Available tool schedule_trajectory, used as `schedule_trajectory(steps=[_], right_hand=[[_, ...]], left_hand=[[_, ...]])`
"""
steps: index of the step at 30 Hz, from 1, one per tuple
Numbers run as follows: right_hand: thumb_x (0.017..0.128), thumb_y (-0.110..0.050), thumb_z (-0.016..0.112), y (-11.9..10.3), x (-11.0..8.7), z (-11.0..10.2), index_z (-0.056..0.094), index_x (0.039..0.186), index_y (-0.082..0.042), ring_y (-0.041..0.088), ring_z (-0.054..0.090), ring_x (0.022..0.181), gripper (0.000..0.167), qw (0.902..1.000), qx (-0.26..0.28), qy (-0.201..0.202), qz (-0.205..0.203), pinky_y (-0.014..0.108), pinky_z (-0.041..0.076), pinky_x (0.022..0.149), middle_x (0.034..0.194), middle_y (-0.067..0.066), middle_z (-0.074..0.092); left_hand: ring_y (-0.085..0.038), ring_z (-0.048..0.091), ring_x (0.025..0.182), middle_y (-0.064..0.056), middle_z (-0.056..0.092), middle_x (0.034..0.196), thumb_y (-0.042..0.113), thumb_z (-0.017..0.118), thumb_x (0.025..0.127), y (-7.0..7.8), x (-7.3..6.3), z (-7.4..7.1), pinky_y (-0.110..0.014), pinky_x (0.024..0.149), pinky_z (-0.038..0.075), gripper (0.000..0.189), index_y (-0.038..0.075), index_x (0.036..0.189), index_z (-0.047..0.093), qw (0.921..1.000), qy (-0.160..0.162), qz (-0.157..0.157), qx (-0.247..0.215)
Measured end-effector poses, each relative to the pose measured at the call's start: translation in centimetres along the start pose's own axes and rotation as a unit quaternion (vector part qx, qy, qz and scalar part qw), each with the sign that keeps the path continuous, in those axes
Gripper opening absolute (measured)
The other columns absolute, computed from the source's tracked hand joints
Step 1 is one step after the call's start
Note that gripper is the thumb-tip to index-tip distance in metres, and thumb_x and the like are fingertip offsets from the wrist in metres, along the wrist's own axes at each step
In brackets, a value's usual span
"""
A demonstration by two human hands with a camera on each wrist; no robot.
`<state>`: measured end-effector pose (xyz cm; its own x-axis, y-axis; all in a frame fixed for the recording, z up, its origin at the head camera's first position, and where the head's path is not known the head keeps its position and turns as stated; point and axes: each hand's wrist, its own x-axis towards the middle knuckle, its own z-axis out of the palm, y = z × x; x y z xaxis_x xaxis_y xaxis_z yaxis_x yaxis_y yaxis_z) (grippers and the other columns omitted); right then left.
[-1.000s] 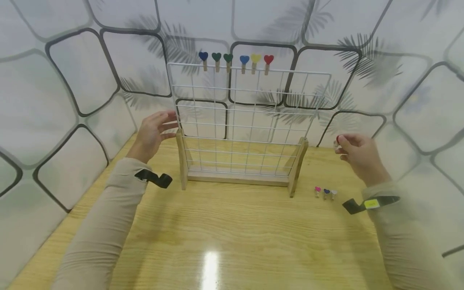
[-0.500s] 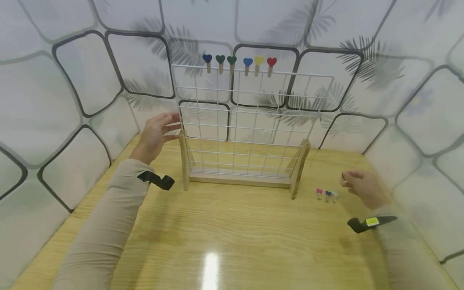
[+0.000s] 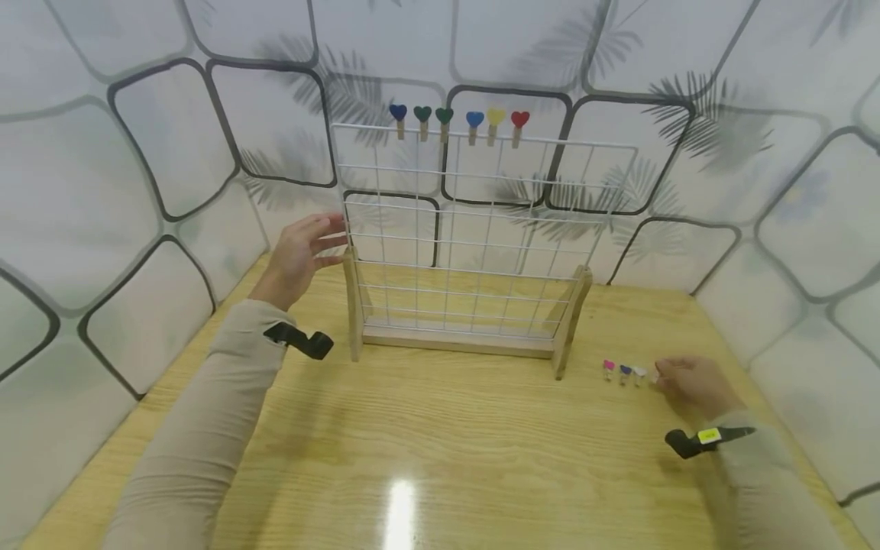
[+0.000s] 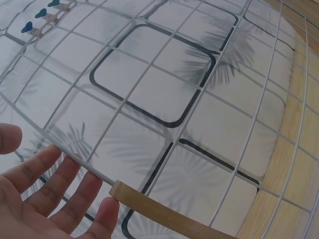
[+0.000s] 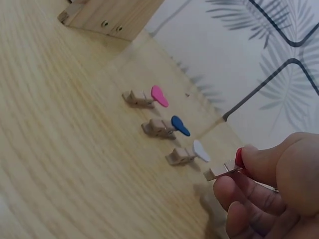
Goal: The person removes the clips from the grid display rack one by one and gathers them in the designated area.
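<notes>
Nearest you lies the pale wooden tabletop. To your right, your right hand pinches a red-heart clip between thumb and fingers, the red heart against your thumb and the wooden legs pointing out; whether the clip touches the table, I can't tell. Just beside it stand a white-heart clip, a blue-heart clip and a pink-heart clip, in a row. Farther in, the rack's wire grid rises between two wooden uprights. Your left hand grasps nothing: its fingers are extended and spread, tips against the grid's left edge, the little finger at the top of the left upright, the thumb well apart from them. Along the top wire sit six heart clips, with the patterned backdrop behind.
</notes>
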<state>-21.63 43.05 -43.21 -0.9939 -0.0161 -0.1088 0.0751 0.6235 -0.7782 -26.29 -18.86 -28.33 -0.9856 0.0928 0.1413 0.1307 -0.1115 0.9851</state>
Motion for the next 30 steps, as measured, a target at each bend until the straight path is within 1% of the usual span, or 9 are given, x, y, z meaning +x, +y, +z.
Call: schedule_trajectory(steps=[4,6,7,10,13,22,25,27,30], right_hand=[[0.101,-0.018,0.055,1.0,-0.4,0.7,0.054,0.115,0.023,0.007,0.058,0.066,0.044,0.9995,0.02,-0.01,0.022,0.022,0.049,0.06,0.077,0.0,0.067],[0.1,-0.021,0.055,1.3,-0.3,0.7,0.057,0.113,0.021,0.008,0.057,0.065,0.044,0.9998,-0.003,-0.002,0.022,0.024,0.049,0.058,0.077,-0.001,0.067],[0.1,-0.022,0.056,1.3,-0.1,0.6,0.058,0.114,0.02,0.01,0.057,0.066,0.044,0.9997,-0.001,0.0,0.024,0.025,0.049,0.058,0.078,0.0,0.067],[0.1,-0.027,0.056,1.2,0.3,0.3,0.061,0.112,0.017,0.009,0.058,0.066,0.046,0.9989,-0.045,0.009,0.011,0.025,0.049,0.059,0.078,0.0,0.067],[0.1,-0.027,0.055,0.7,0.4,0.1,0.06,0.112,0.017,0.01,0.056,0.061,0.046,0.9989,-0.045,0.005,0.012,0.026,0.047,0.055,0.076,0.0,0.067],[0.098,-0.025,0.059,0.2,0.6,0.4,0.06,0.113,0.017,0.009,0.056,0.06,0.044,0.9986,-0.051,0.006,0.014,0.025,0.047,0.052,0.077,-0.001,0.068],[0.098,-0.025,0.059,0.4,0.7,0.3,0.06,0.114,0.017,0.01,0.057,0.06,0.045,0.9984,-0.055,0.003,0.01,0.025,0.047,0.053,0.077,0.003,0.069],[0.098,-0.026,0.058,0.5,0.7,-0.1,0.061,0.113,0.016,0.01,0.057,0.064,0.045,0.9951,-0.099,0.007,-0.003,0.025,0.047,0.057,0.08,0.006,0.069],[0.101,-0.026,0.052,0.0,0.8,-0.8,0.056,0.118,0.018,0.008,0.059,0.071,0.047,0.9921,-0.123,0.019,-0.012,0.024,0.049,0.063,0.093,0.021,0.069]], left_hand=[[-0.031,0.043,0.126,-0.003,0.052,0.124,0.026,0.035,0.107,-0.4,-0.4,-0.1,-0.037,0.095,0.044,0.047,-0.005,0.142,0.038,1.0,0.0,-0.008,0.004],[-0.03,0.045,0.124,-0.003,0.053,0.122,0.026,0.036,0.106,-0.5,-0.3,-0.1,-0.036,0.094,0.044,0.046,-0.005,0.14,0.039,1.0,-0.003,0.001,-0.005],[-0.028,0.046,0.122,-0.002,0.053,0.121,0.026,0.037,0.106,-0.6,-0.2,-0.2,-0.035,0.093,0.044,0.043,-0.003,0.138,0.043,0.9999,-0.004,0.006,-0.009],[-0.023,0.049,0.115,-0.001,0.055,0.118,0.025,0.039,0.106,-0.5,0.1,-0.2,-0.034,0.09,0.045,0.034,0.003,0.128,0.052,0.9997,-0.003,0.017,-0.019],[-0.021,0.05,0.113,-0.001,0.055,0.117,0.025,0.039,0.106,-0.4,0.2,-0.3,-0.033,0.089,0.045,0.025,0.01,0.119,0.055,0.9995,0.002,0.018,-0.025],[-0.021,0.05,0.114,-0.002,0.054,0.119,0.026,0.039,0.106,-0.1,0.1,-0.3,-0.034,0.09,0.045,0.028,0.009,0.123,0.053,0.9997,-0.004,0.016,-0.017],[-0.022,0.049,0.115,-0.002,0.054,0.119,0.026,0.039,0.106,-0.1,0.2,-0.3,-0.035,0.091,0.044,0.029,0.008,0.125,0.053,0.9997,-0.004,0.012,-0.018],[-0.023,0.049,0.116,-0.001,0.054,0.119,0.026,0.04,0.106,-0.1,0.2,-0.3,-0.036,0.092,0.043,0.029,0.008,0.125,0.053,0.9998,-0.005,0.01,-0.019],[-0.025,0.048,0.118,-0.002,0.054,0.119,0.026,0.04,0.105,-0.1,0.3,-0.2,-0.038,0.093,0.042,0.031,0.008,0.126,0.052,0.9998,-0.006,0.007,-0.018]])
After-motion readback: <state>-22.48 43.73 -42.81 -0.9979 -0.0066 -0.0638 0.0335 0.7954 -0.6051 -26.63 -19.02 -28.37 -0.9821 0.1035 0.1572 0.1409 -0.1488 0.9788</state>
